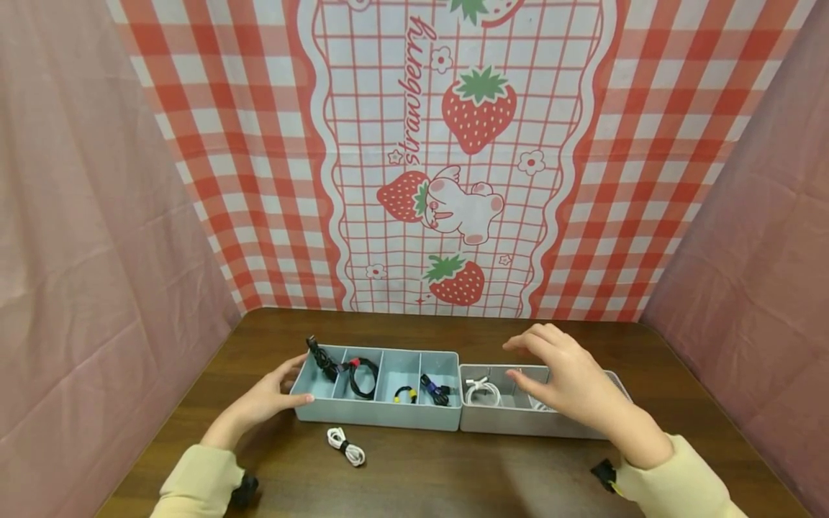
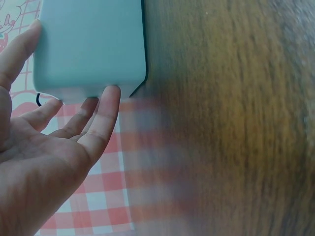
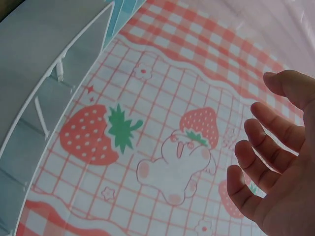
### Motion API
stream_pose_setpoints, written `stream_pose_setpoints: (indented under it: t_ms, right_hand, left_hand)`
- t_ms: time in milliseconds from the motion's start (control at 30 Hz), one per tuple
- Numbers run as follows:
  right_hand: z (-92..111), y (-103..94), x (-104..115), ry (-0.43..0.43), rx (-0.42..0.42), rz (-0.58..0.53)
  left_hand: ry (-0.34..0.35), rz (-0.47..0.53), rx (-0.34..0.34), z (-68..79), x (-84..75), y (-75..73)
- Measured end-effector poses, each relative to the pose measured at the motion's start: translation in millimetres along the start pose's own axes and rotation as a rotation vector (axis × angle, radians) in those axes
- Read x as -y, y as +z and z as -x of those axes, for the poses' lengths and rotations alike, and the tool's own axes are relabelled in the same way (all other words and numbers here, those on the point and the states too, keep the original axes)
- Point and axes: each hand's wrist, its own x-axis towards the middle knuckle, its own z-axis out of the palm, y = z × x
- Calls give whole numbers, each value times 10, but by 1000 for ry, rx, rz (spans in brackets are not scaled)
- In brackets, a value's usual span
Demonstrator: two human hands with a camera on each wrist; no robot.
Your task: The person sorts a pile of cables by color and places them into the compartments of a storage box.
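A light blue divided box (image 1: 382, 415) has my left hand (image 1: 259, 403) at its left end. In the left wrist view the fingertips (image 2: 112, 93) touch the end wall, fingers nearly straight, and the thumb lies along a side. My right hand (image 1: 570, 374) hovers over a grey divided box (image 1: 531, 422) with loosely bent fingers, holding nothing. Coiled black cables sit in the blue box, including one with a red tie (image 1: 364, 379) and one with a purple tie (image 1: 435, 391). The grey box has a white cable (image 1: 482, 392) in its left compartment; my right hand hides part of this box.
A bundled white cable (image 1: 346, 447) with a black tie lies on the wooden table (image 1: 421, 475) in front of the blue box. The boxes stand end to end. Behind the table hangs a strawberry-print cloth (image 1: 479, 108), with pink curtains (image 1: 97, 216) at the sides.
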Motion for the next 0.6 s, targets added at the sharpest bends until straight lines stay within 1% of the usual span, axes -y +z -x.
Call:
stream_pose_setpoints:
  t_ms: [133,233,600]
  right_hand:
    - [-21,46,51,16,10,-12]
    - [-41,95,82,4,1,-24]
    - [-107,304,193,-37,23,-88]
  left_hand:
    - [22,10,-1,-13,34,0]
    - [35,15,3,-13,36,-4]
    - [21,18,-1,16,-3,1]
